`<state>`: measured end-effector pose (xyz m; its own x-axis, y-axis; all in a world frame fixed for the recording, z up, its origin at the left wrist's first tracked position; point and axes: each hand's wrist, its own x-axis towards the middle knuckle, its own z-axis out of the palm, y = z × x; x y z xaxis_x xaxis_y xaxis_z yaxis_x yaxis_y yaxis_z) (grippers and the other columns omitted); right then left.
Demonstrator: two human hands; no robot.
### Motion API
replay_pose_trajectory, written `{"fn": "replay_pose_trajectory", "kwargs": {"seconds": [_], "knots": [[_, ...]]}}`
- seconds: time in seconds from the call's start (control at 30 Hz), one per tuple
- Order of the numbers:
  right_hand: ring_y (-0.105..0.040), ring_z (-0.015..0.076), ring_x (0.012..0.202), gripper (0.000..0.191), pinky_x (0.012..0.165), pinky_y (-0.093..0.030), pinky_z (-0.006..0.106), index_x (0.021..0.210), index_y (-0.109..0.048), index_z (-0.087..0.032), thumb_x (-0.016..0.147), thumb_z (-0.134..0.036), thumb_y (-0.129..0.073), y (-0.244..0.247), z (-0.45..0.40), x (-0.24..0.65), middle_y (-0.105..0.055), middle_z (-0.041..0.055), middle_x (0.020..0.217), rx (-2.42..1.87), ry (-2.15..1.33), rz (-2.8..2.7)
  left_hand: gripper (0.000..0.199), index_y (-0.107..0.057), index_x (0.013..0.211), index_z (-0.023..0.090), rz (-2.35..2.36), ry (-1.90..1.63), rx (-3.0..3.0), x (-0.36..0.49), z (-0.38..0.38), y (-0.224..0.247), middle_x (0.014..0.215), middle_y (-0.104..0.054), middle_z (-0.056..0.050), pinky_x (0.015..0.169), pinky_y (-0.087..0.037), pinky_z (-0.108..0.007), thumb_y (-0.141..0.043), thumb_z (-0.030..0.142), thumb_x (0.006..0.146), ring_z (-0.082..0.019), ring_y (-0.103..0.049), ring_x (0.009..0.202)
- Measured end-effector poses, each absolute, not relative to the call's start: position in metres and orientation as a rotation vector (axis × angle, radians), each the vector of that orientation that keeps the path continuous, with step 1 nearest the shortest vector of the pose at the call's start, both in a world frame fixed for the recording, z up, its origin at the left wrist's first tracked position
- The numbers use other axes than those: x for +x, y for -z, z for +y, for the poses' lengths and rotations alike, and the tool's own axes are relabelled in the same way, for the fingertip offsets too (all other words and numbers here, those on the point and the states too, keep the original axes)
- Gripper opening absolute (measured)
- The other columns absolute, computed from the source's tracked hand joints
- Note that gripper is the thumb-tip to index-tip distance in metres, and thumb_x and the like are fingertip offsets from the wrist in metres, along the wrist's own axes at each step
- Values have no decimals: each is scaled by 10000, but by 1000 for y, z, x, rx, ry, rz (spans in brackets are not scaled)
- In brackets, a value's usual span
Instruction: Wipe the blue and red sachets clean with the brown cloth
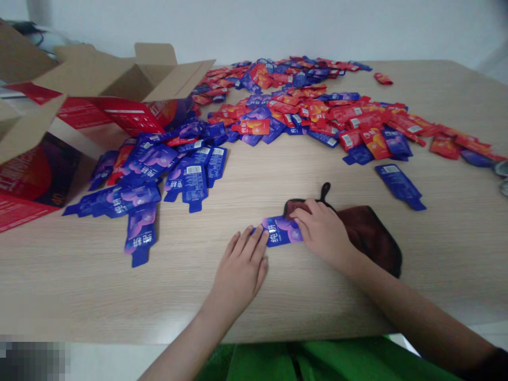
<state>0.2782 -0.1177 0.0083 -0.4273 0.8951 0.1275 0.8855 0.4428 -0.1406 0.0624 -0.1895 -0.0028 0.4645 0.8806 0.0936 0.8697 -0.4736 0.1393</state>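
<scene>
A blue and purple sachet (282, 231) lies flat on the table in front of me. The outstretched fingers of my left hand (243, 262) rest on its narrow spout end. Bunched in the fingers of my right hand (323, 231) is a dark brown cloth (371, 233) with black edging and a small hanging loop. This hand presses the cloth at the right end of the sachet, and part of that end is covered. The rest of the cloth spreads on the table behind and under my right wrist.
Two red cardboard boxes, a near box (37, 174) and a far box (119, 100), stand open at the left. Blue sachets (146, 161) pile beside them. Red and blue sachets (317, 111) spread across the back of the wooden table (254, 180). One blue sachet (399, 184) lies apart at right.
</scene>
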Motion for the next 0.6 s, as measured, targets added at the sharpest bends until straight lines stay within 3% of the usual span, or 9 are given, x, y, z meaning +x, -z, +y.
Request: {"fn": "replay_pose_trajectory", "kwargs": {"seconds": [0.13,0.33,0.43,0.6], "knots": [[-580,216,906,234,779,-424,339,961,-683,-229,918,-199,-455,-18,-106,313,-610,73,1032,-1644,-302,-2439,549,-395,1459,127,1615,-235,2617,66,-195,4,1528,-398,-95,1149,-313,-498,-442,345,957,-298,-327,1419],[-587,212,935,218,767,-435,327,1007,-668,-233,919,-226,-468,-42,-118,273,-604,71,1093,-1551,-233,-2308,531,-420,1440,143,1567,-220,2692,67,-200,5,1549,-345,-144,1140,-311,-526,-457,359,956,-335,-266,1445],[-567,226,908,215,796,-425,355,1001,-665,-226,922,-219,-465,-35,-129,246,-611,87,1038,-1416,-205,-2480,512,-437,1426,155,1571,-218,2704,66,-200,6,1531,-365,-175,1130,-314,-543,-474,346,952,-351,-272,1440],[-564,240,891,225,776,-424,364,997,-653,-221,917,-190,-445,-15,-128,270,-589,98,1017,-1593,-169,-2519,467,-478,1399,200,1584,-240,2638,66,-199,5,1530,-382,-141,1127,-331,-529,-459,380,968,-333,-294,1434]]}}
